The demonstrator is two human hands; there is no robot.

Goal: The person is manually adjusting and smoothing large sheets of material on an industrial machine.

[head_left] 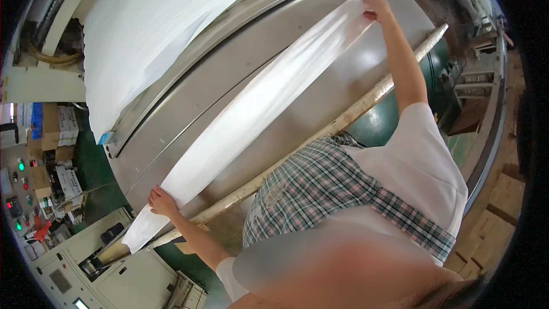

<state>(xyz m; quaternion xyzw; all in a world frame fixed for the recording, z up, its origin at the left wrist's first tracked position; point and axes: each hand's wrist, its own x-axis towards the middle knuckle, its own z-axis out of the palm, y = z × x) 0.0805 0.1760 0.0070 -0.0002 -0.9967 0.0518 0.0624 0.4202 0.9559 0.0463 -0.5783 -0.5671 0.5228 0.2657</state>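
Grey metal bed [211, 88] fills the middle, running from about 1 o'clock down to 8. Large white sheet [154, 17] hangs over its far side at 11 o'clock. Long white strip [246, 103] lies diagonally across the bed from 1 to 8 o'clock, its lower end past the left hand and over a tan roller [114, 253]. Pale rail [366, 100] edges the bed on the person's side, 2 to 8 o'clock; plaid apron [309, 189] right beside it at 5.

Right arm: bare below the white sleeve, reaching well up toward 1 o'clock, looks near straight. Left arm: reaches out to 8 o'clock, forearm low across the rail (overlap only, contact unclear). Arms wide apart.

Right hand [378, 8] is at the strip's 1 o'clock end, wrist bent toward 11, thumb and curled fingers pinching the strip's corner. Left hand [163, 202] is at the strip's near-left edge, back of hand up, fingers close together, pointing to 11; whether they pinch it, cannot tell (undersides hidden).
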